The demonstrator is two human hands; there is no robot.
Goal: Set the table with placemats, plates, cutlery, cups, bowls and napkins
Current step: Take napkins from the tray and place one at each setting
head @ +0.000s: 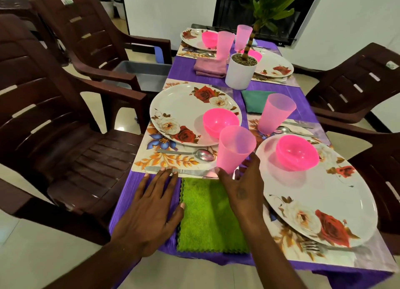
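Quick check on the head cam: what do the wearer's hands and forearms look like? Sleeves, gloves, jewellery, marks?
Both are bare: no gloves, and no sleeves, watch or bracelets on the stretch of forearm in view. No rings show on the left hand. The right hand has a small round dark mark on its back; whether tattoo or stamp, I cannot tell. Fingernails are short and unpainted.

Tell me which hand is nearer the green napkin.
Left. The left hand touches the green napkin at its left edge with the thumb; the right hand hovers above its far right corner by the pink cup.
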